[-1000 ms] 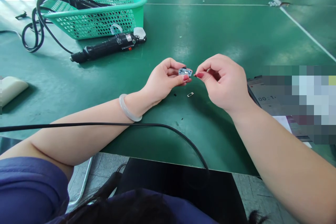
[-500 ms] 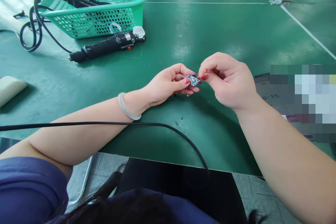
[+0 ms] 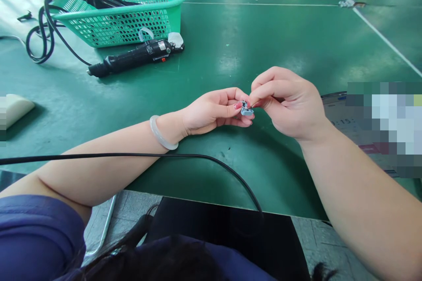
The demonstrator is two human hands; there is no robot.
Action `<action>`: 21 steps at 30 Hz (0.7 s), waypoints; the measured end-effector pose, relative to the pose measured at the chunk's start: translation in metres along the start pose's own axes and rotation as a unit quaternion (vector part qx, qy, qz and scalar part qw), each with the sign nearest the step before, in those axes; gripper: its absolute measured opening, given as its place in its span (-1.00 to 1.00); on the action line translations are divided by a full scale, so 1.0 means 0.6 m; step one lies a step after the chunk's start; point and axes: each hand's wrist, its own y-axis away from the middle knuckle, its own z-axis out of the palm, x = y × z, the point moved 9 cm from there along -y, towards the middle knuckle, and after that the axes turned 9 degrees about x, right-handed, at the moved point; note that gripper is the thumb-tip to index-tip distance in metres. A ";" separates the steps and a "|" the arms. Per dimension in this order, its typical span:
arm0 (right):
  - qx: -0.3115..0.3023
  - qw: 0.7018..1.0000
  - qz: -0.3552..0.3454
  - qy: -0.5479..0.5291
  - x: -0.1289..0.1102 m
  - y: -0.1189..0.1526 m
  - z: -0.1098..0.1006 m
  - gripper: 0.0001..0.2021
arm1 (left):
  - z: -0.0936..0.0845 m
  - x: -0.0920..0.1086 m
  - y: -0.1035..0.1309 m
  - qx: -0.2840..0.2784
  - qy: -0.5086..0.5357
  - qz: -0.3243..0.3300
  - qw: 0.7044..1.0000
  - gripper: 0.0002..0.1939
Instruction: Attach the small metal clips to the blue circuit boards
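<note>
A small blue-grey part (image 3: pixel 247 110) with dark and metallic bits is pinched between the thumb and fingers of my left hand (image 3: pixel 219 109), above the green table. My right hand (image 3: pixel 288 103) meets it from the right, thumb and index finger pressed together at the part's upper edge. Whatever sits between those right fingertips is too small to make out. Both hands touch at the fingertips.
A green basket (image 3: pixel 115 28) with black cables stands at the back left. In front of it lies a black electric screwdriver (image 3: pixel 132 58). A black cable (image 3: pixel 204 156) crosses near the table's front edge. A partly blurred-out device (image 3: pixel 339 114) lies at the right.
The small part has turned in my left fingers and now shows a different side. My right fingertips have come closer in over its upper edge.
</note>
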 end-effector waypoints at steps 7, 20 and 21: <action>0.011 1.000 -0.010 -0.001 -0.008 -0.001 -0.004 -0.73 | 0.002 -0.004 0.001 -0.019 0.010 -0.014 1.000 -0.70; 0.024 0.996 0.045 -0.072 0.005 0.002 0.003 -0.79 | 0.002 -0.003 0.001 -0.029 0.002 -0.011 1.000 -0.67; 0.021 0.995 0.055 -0.078 0.007 0.002 0.004 -0.80 | 0.002 -0.003 0.002 -0.030 0.002 -0.010 1.000 -0.68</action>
